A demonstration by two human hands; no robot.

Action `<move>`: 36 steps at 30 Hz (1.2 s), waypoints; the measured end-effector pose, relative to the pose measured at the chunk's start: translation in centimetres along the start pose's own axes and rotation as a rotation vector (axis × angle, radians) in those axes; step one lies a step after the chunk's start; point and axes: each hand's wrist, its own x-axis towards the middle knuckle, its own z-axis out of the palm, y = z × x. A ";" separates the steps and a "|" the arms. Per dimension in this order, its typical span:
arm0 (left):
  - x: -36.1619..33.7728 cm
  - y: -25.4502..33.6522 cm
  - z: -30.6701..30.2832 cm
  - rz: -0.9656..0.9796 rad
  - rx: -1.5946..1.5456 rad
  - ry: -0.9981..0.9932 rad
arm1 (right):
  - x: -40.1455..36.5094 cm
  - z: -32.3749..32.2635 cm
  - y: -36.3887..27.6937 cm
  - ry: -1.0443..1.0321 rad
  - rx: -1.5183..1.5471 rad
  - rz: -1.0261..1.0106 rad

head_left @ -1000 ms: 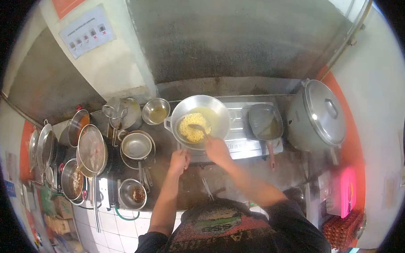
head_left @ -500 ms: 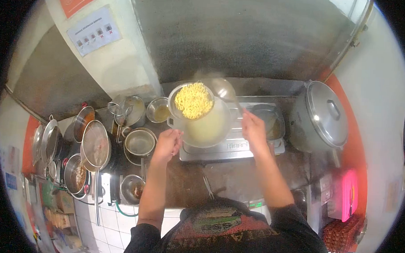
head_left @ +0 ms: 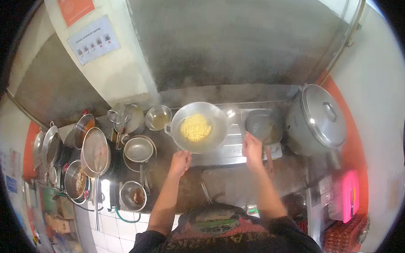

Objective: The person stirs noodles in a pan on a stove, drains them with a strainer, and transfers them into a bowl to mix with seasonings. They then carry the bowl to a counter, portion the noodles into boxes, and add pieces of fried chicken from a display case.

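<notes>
Yellow noodles (head_left: 195, 127) lie inside a wide metal wok (head_left: 219, 134) on the stove. My left hand (head_left: 181, 163) is closed just below the wok's near rim, on the handle of a strainer; the strainer's basket is hard to make out around the noodles. To the right of the wok, my right hand (head_left: 253, 148) is wrapped round the handle of a ladle (head_left: 231, 113), whose bowl is up by the wok's right rim.
A square grill pan (head_left: 259, 124) sits on the right burner, beside a large lidded pot (head_left: 296, 129). At left stand several pans, including a small saucepan (head_left: 138, 149), a metal bowl (head_left: 158, 117) and a long-handled strainer (head_left: 95, 151). Tongs (head_left: 206, 192) lie near the front edge.
The noodles, held up over the wok's far left side in the strainer, have come down into the wok. My left hand moved right and nearer me; the ladle's bowl dropped lower.
</notes>
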 end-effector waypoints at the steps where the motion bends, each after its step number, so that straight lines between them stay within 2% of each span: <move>1: -0.1 0.4 0.3 -0.010 0.002 0.019 | -0.2 -0.2 -0.1 0.012 0.018 -0.002; 3: -0.8 2.3 0.7 -0.035 0.008 0.064 | -0.8 -0.4 0.0 0.034 0.055 0.002; 7: -3.7 8.5 3.1 0.035 0.025 0.029 | -1.3 -1.1 -0.6 -0.001 0.164 0.004; 10: -5.2 10.5 4.1 0.073 0.016 -0.004 | -1.5 -1.7 -0.3 0.016 0.190 -0.018; 14: -5.2 8.3 4.2 0.036 -0.038 0.014 | -2.2 -2.2 0.2 0.068 0.191 -0.010; 18: -0.5 -1.0 1.5 0.032 0.013 0.055 | -2.5 -3.4 1.8 0.115 0.173 -0.002; 23: 0.1 -2.9 1.4 0.022 0.043 0.089 | -2.0 -4.9 3.4 0.138 0.032 -0.094; 26: 1.5 -4.0 0.2 0.158 0.080 -0.029 | -3.0 -5.2 3.7 0.144 0.058 -0.083; 29: 1.2 -2.2 1.5 0.045 0.026 0.066 | -3.2 -5.1 3.5 0.184 0.093 -0.039; 31: 0.8 -0.7 2.6 0.081 0.054 0.091 | -2.8 -5.6 3.9 0.192 0.137 -0.018; 36: -1.2 5.5 4.8 0.165 0.149 0.072 | -3.1 -6.3 4.2 0.132 0.034 -0.157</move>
